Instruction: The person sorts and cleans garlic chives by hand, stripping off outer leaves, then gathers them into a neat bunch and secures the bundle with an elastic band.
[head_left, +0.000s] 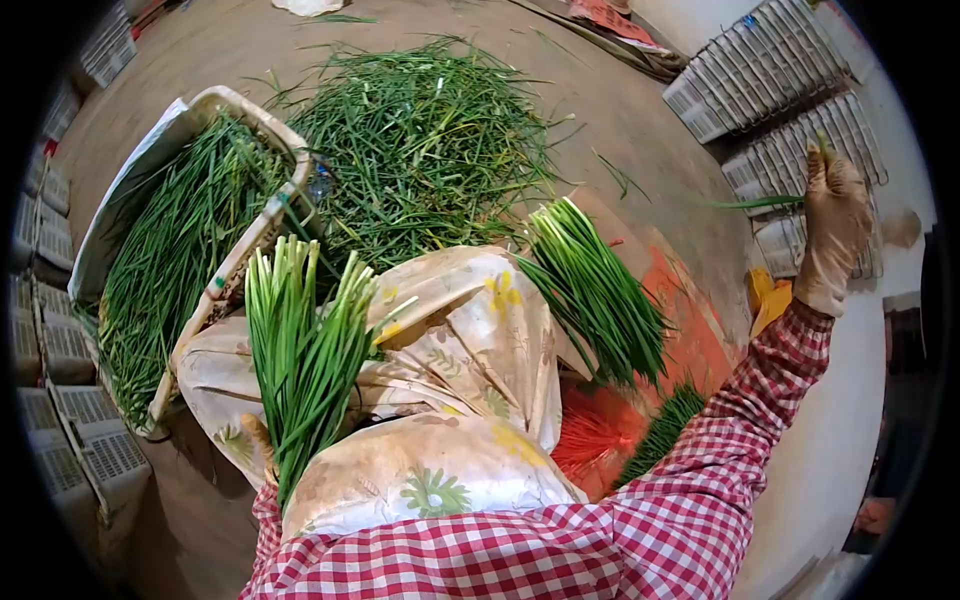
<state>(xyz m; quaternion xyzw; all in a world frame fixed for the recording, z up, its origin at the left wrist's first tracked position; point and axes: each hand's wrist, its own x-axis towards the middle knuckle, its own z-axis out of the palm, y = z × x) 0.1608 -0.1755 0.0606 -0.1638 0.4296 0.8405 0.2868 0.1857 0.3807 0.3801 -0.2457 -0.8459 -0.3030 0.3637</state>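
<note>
My left hand, gloved and mostly hidden, grips the base of an upright bunch of trimmed green chives over my lap. The lap is covered by a floral cloth. My right hand, in a dirty glove, is raised far out to the right, with the checked sleeve stretched toward it. Its fingers are closed on a thin green strand that sticks out to the left. A second tidy chive bunch lies just right of my lap.
A white crate full of long greens stands at the left. A big loose pile of greens lies beyond my lap. White crates are stacked at the upper right and along the left edge. Red strings lie on an orange mat.
</note>
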